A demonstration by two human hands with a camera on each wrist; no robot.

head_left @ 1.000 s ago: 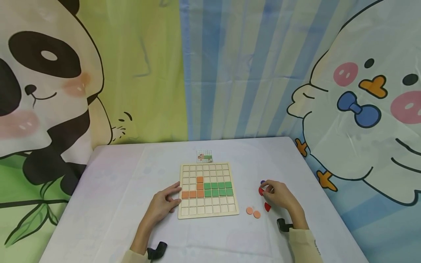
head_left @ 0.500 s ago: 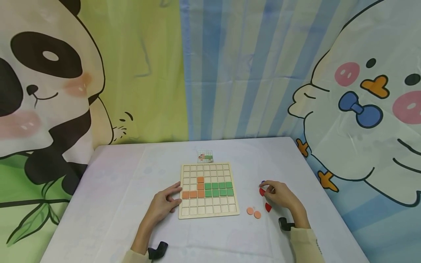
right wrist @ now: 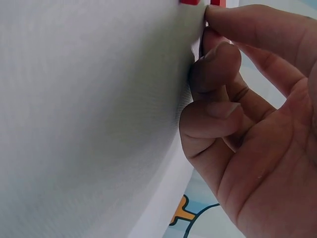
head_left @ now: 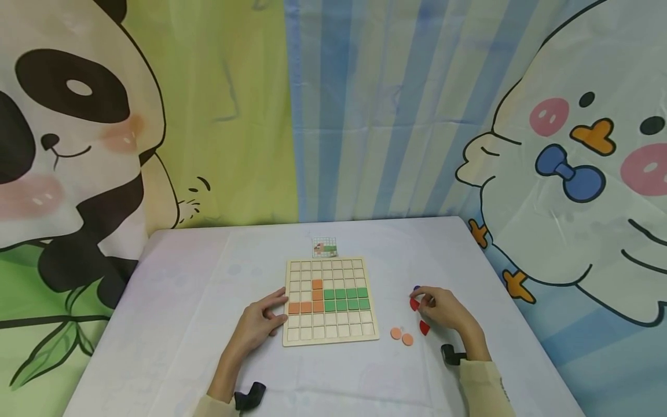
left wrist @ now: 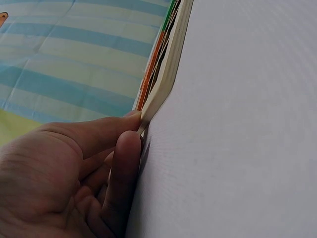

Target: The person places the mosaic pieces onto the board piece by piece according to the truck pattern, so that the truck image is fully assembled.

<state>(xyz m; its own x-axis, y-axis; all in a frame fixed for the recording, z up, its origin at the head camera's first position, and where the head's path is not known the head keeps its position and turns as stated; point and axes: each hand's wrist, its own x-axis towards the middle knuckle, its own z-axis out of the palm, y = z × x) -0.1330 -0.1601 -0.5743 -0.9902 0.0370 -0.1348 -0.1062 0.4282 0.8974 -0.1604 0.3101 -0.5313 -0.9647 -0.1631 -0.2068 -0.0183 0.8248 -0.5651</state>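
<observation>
My left hand (head_left: 257,317) rests at the left edge of a square wooden grid board (head_left: 330,340). Thumb and fingertips touch the board's rim in the left wrist view. Orange square tiles (head_left: 318,294) and green square tiles (head_left: 347,299) fill some cells. My right hand (head_left: 443,307) is right of the board, fingers bent, tips low by a red quarter-round piece (head_left: 414,304) and a partly hidden blue piece (head_left: 416,288). Red also shows at the fingertips in the right wrist view. The fingers hide whether they pinch anything. Another red piece (head_left: 424,328) lies nearer me.
Two orange discs (head_left: 401,336) lie between the board and my right forearm. Behind the board is a small printed card (head_left: 325,247) with a coloured grid picture. A white cloth (head_left: 219,278) covers the table, and patterned curtains (head_left: 365,116) hang behind it.
</observation>
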